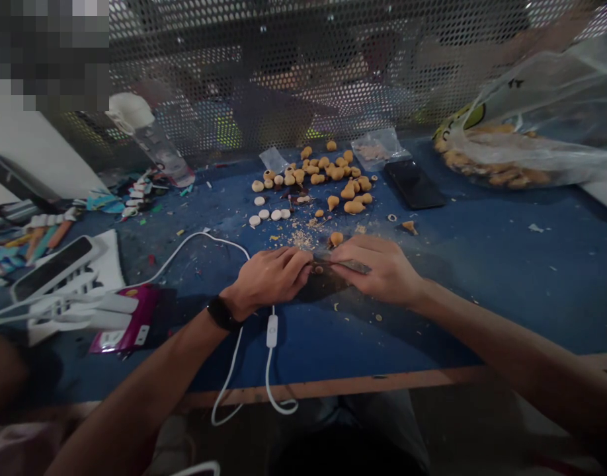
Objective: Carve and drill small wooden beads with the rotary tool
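My right hand (375,268) is closed around a thin metal blade (356,266), perhaps a small knife, angled toward my left hand. My left hand (274,277), wearing a dark wristband, is closed with its fingertips pinched near the blade's tip. What it grips is too small and blurred to make out. A small round brown piece (319,270) shows between the two hands. Just beyond my right fingers is a tan gourd-like piece (336,238). Pale crumbs (303,239) lie past my left fingers. Behind them are many small tan gourds (337,173), some cut open.
White discs (276,215) lie left of the gourds. A black phone (415,185) and a plastic bag of gourds (502,155) are at right. White cable (272,330) crosses the table near my left wrist. A bottle (164,149) and a perforated metal screen (283,86) stand behind.
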{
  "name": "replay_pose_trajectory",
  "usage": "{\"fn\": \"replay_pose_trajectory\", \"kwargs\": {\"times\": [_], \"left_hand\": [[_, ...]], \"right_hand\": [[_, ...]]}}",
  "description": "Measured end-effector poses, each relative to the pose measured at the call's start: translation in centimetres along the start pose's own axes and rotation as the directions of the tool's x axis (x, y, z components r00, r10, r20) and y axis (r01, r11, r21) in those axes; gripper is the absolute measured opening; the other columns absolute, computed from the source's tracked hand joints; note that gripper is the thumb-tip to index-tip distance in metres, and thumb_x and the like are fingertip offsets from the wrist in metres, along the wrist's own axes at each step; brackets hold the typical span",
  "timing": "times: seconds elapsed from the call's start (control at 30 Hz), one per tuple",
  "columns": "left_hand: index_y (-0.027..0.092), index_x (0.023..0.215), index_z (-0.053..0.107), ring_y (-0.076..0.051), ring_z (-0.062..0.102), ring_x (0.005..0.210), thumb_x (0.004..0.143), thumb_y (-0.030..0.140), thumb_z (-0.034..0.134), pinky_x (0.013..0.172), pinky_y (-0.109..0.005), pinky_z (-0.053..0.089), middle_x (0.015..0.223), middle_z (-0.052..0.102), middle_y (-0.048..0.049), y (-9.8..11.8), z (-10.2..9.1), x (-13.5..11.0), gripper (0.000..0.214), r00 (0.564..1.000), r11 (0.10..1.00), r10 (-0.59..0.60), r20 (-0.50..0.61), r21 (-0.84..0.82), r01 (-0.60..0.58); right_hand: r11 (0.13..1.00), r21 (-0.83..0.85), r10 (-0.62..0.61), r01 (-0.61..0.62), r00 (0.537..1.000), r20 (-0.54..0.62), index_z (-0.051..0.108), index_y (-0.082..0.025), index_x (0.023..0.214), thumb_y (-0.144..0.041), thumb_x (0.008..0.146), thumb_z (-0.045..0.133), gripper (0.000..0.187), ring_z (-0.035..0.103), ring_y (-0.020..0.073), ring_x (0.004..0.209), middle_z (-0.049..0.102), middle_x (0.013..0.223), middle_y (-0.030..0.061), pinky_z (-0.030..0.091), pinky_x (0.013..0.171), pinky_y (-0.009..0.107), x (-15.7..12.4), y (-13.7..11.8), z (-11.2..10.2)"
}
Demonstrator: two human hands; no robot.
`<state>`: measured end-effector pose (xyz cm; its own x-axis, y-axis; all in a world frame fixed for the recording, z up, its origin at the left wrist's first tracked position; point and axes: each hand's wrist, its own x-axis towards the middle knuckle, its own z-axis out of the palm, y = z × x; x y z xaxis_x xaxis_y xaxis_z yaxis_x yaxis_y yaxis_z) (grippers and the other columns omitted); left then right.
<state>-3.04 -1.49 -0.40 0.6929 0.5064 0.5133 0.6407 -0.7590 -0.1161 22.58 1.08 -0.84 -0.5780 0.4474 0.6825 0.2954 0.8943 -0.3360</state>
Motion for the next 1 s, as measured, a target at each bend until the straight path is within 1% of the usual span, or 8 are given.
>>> {"fn": "replay_pose_trajectory", "kwargs": {"times": [0.13,0.27,0.37,0.47,0.67,0.8,0.87,1.0], "left_hand": [[0.018,0.109,0.056,-0.016,0.072,0.071,0.106,0.028,0.044,0.058,-0.026,0.052,0.084,0.074,-0.0037,-0.1,0.0,-0.1,0.017,1.000,1.000,-0.010,0.021,0.003,0.009],[0.019,0.105,0.057,-0.015,0.071,0.070,0.104,0.020,0.043,0.058,-0.026,0.051,0.082,0.073,-0.0024,0.2,-0.2,0.3,0.014,1.000,0.999,0.019,0.016,0.032,-0.020],[0.017,0.105,0.056,-0.016,0.071,0.071,0.102,0.017,0.046,0.059,-0.027,0.052,0.083,0.073,-0.0032,0.6,-0.5,0.6,0.010,0.998,0.998,0.062,-0.015,0.028,-0.062],[0.016,0.107,0.055,-0.018,0.070,0.073,0.099,0.017,0.047,0.060,-0.028,0.054,0.085,0.073,-0.0054,0.8,-0.7,0.7,0.010,0.995,0.995,0.095,-0.033,-0.024,-0.096],[0.018,0.102,0.053,-0.019,0.067,0.071,0.093,0.015,0.044,0.060,-0.029,0.054,0.082,0.070,-0.0053,1.1,-0.7,0.4,0.013,0.996,0.996,0.090,0.008,-0.029,-0.090],[0.019,0.102,0.052,-0.018,0.067,0.071,0.092,0.014,0.046,0.061,-0.028,0.054,0.081,0.070,-0.0041,1.3,-0.6,0.5,0.012,0.995,0.995,0.095,-0.034,-0.023,-0.096],[0.019,0.101,0.051,-0.018,0.067,0.071,0.091,0.015,0.047,0.061,-0.028,0.054,0.080,0.069,-0.0035,1.4,-0.6,0.5,0.012,0.993,0.994,0.103,-0.058,-0.020,-0.104],[0.019,0.099,0.051,-0.017,0.066,0.068,0.091,0.016,0.049,0.060,-0.027,0.053,0.078,0.068,-0.0029,1.3,-0.6,0.5,0.009,0.994,0.996,0.087,-0.071,-0.009,-0.087]], "right_hand": [[1.000,-0.001,-0.007,0.007,1.000,-0.001,0.074,-0.025,0.099,-0.020,0.100,0.066,0.009,0.076,0.0214,0.086,0.080,0.093,0.0047,0.062,0.079,0.035,-0.1,0.0,0.0],[0.999,-0.036,-0.042,0.041,0.999,-0.025,0.072,-0.023,0.100,-0.020,0.100,0.066,0.007,0.075,0.0214,0.084,0.080,0.092,0.0052,0.061,0.078,0.036,0.0,-0.1,0.2],[0.992,-0.074,-0.098,0.098,0.995,0.004,0.071,-0.022,0.100,-0.020,0.101,0.062,0.009,0.074,0.0215,0.083,0.079,0.091,0.0062,0.060,0.075,0.036,0.1,-0.3,0.3],[0.981,-0.118,-0.152,0.157,0.987,0.050,0.070,-0.022,0.097,-0.017,0.101,0.056,0.015,0.073,0.0212,0.083,0.078,0.091,0.0062,0.060,0.077,0.037,0.2,-0.7,0.5],[0.962,-0.171,-0.203,0.211,0.977,0.064,0.068,-0.021,0.091,-0.018,0.102,0.055,0.017,0.070,0.0198,0.080,0.077,0.087,0.0058,0.058,0.075,0.035,0.3,-1.0,0.8],[0.947,-0.211,-0.234,0.243,0.970,0.067,0.067,-0.020,0.087,-0.017,0.102,0.057,0.018,0.068,0.0195,0.078,0.075,0.085,0.0065,0.054,0.072,0.034,0.2,-1.4,0.9],[0.948,-0.214,-0.223,0.235,0.972,0.077,0.066,-0.019,0.086,-0.018,0.102,0.058,0.018,0.067,0.0195,0.076,0.075,0.085,0.0073,0.053,0.071,0.035,0.2,-1.5,1.0],[0.970,-0.178,-0.161,0.168,0.985,0.056,0.066,-0.018,0.092,-0.022,0.101,0.058,0.012,0.068,0.0215,0.080,0.074,0.086,0.0085,0.054,0.074,0.037,0.3,-1.8,1.2]]}}
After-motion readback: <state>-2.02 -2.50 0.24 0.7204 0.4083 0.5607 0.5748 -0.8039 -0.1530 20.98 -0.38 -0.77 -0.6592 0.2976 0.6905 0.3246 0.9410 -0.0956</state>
